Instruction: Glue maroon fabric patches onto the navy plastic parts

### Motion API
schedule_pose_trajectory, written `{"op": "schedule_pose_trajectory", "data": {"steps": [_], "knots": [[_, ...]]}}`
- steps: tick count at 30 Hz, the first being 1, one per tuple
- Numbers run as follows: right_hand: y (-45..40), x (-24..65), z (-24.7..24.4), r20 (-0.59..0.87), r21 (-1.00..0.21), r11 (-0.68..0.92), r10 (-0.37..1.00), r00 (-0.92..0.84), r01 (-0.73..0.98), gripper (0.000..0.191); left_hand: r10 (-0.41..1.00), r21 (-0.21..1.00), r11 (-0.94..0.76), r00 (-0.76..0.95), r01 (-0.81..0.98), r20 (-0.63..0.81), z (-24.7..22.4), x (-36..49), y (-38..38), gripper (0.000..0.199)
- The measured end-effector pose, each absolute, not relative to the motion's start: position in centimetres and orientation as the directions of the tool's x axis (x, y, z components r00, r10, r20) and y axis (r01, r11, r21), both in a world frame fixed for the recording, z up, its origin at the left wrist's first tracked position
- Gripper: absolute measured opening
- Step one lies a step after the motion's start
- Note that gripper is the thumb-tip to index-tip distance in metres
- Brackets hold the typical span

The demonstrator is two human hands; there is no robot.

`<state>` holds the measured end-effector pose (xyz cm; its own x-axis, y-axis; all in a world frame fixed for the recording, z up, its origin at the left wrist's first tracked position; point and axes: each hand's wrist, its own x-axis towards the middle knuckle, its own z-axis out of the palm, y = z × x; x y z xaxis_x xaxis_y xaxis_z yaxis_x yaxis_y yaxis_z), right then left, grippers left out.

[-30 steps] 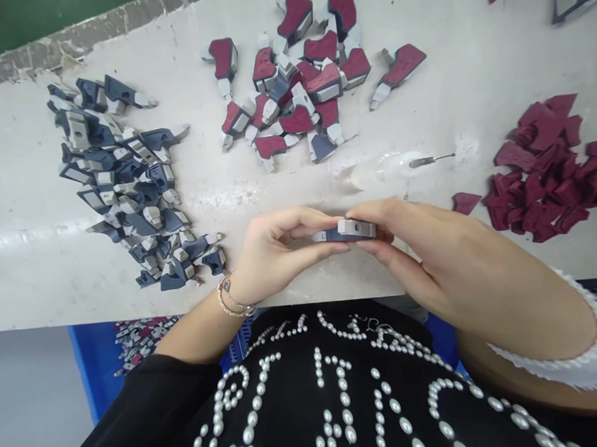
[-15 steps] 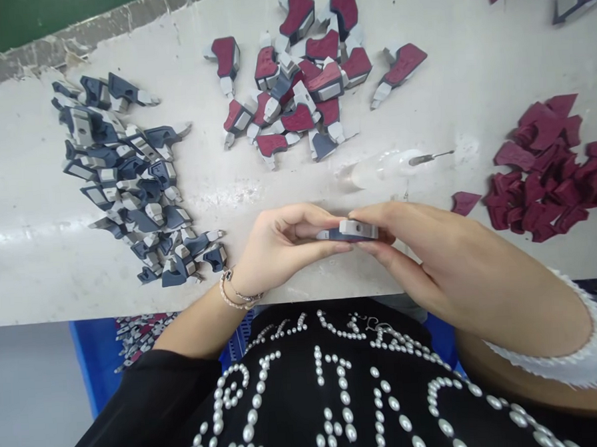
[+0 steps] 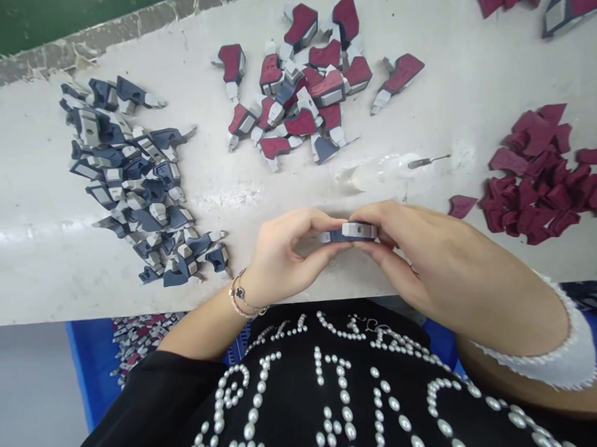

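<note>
Both hands pinch one small dark-blue and light-grey part [image 3: 357,230] near the table's front edge. On its left end is my left hand [image 3: 290,254], thumb below and fingers above. My right hand [image 3: 410,251] grips the right end the same way. The part is seen edge-on, with a small dark hole in its grey side; its upper face is hidden by my fingers. Beyond the hands lies a heap of parts with maroon faces [image 3: 300,122]. A pile of blue-and-grey parts [image 3: 148,220] spreads to the left, and loose maroon pieces [image 3: 538,131] are heaped to the right.
A thin pointed tool [image 3: 420,163] lies on the white table [image 3: 257,192] beyond my right hand. One maroon piece [image 3: 462,205] sits near my right wrist. Below the table's front edge, a blue bin [image 3: 89,374] holds many small parts at the left.
The view has shifted slightly. The part remains between both hands and has tilted a little, showing its edge more squarely; the left wrist has turned slightly.
</note>
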<state>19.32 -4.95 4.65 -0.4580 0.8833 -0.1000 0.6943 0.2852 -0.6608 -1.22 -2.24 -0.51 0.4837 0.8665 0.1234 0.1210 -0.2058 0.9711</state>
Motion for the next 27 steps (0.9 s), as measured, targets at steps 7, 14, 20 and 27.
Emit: {"op": "schedule_pose_trajectory", "data": {"steps": [7,14,20,27], "knots": [[-4.7,20.3,5.3,-0.28,-0.793,0.061,0.848,-0.451,0.607,0.013,0.748,0.965,-0.162,0.663,0.204,-0.015,0.7,-1.7,-1.5,0.022],[-4.8,20.1,6.3,-0.217,-0.791,0.097,0.879,-0.425,0.604,0.015,0.842,0.935,-0.145,0.536,0.323,-0.055,2.1,-1.4,-3.3,0.024],[-5.2,23.1,6.0,-0.27,-0.832,-0.06,0.912,-0.309,0.551,0.025,0.959,0.9,0.163,0.148,0.404,-0.24,2.9,-4.1,1.6,0.04],[-2.3,24.1,-0.2,-0.133,-0.822,-0.031,0.981,-0.14,0.568,0.043,0.957,0.862,0.168,0.132,0.478,-0.26,3.7,-6.3,7.9,0.046]]}}
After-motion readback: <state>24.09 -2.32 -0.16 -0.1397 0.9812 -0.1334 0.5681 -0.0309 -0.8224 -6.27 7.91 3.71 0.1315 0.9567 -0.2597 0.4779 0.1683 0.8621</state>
